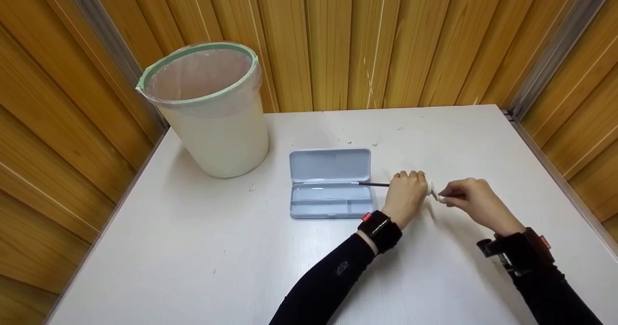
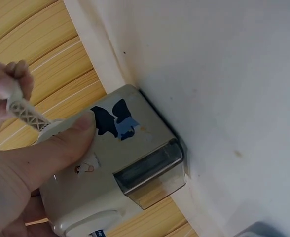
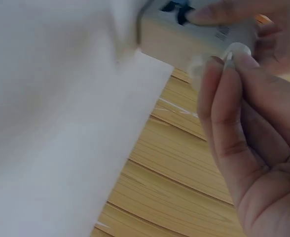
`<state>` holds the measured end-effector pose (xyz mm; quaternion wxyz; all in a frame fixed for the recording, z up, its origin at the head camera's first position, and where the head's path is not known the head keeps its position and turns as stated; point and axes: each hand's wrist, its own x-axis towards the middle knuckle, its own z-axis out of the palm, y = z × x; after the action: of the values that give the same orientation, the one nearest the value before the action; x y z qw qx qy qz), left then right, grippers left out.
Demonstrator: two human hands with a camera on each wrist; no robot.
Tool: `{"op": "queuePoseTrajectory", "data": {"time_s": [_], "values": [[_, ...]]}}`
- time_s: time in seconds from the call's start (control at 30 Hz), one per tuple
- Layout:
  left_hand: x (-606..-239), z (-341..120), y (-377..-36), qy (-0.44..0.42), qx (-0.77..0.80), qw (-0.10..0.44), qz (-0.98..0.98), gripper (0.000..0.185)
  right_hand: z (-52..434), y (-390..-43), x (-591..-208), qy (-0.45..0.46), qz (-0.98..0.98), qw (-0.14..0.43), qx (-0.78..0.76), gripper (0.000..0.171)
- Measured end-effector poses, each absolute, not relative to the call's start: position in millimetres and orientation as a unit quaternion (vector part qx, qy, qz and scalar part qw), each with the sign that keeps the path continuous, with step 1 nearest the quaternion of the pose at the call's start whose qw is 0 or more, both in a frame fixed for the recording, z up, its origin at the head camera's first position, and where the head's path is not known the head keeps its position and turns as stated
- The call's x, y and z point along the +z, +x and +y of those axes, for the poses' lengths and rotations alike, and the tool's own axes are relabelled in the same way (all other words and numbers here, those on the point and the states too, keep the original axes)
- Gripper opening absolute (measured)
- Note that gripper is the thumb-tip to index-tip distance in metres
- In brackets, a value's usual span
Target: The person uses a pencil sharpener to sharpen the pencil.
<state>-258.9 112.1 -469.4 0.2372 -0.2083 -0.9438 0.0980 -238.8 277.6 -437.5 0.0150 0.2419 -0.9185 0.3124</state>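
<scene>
The pencil sharpener [image 2: 120, 163], a small cream box with a clear shavings drawer, is held down on the tabletop [image 1: 193, 247] right of centre, nearer the right edge than the left. It is grasped by the left hand [image 1: 404, 194], thumb curled over its top. A dark pencil [image 1: 374, 184] projects from it toward the open pencil case [image 1: 330, 184] lying at the middle. The crank handle [image 2: 26, 108] at the other end is pinched by the right hand [image 1: 470, 199].

The step in hand is judged to be sharpening by cranking. Steady downward pressure from the left hand and an even rotation from the right are called for next.

The pencil, case and lined waste bin [image 1: 212, 107] at the far left corner are recorded only in the head view. The drawer and a dark sticker on the body are shown only by the left wrist view. The right wrist view is blurred; only fingertips [image 3: 224, 66] on the crank are confirmed there.
</scene>
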Motion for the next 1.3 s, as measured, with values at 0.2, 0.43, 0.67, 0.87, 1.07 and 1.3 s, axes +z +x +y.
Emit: {"op": "queuePoseTrajectory", "data": {"time_s": [0.2, 0.43, 0.67, 0.87, 1.07, 1.3], "values": [[-472, 110, -259, -0.216, 0.092, 0.247, -0.94, 0.016, 277, -244, -426, 0.236, -0.922, 0.024, 0.305, 0.008], [-474, 107, -259, -0.235, 0.086, 0.265, -0.931, 0.018, 276, -247, -428, 0.228, -0.918, 0.118, 0.303, 0.007], [-471, 104, -260, -0.244, 0.08, 0.249, -0.934, 0.026, 270, -253, -426, 0.23, -0.915, 0.155, 0.294, 0.007], [-467, 102, -262, -0.245, 0.07, 0.232, -0.939, 0.027, 263, -257, -432, 0.224, -0.908, 0.2, 0.292, 0.006], [-468, 103, -263, -0.25, 0.065, 0.229, -0.938, 0.028, 258, -263, -438, 0.217, -0.909, 0.231, 0.269, 0.004], [-472, 101, -263, -0.251, 0.069, 0.241, -0.935, 0.027, 254, -267, -441, 0.218, -0.915, 0.236, 0.244, 0.005]]}}
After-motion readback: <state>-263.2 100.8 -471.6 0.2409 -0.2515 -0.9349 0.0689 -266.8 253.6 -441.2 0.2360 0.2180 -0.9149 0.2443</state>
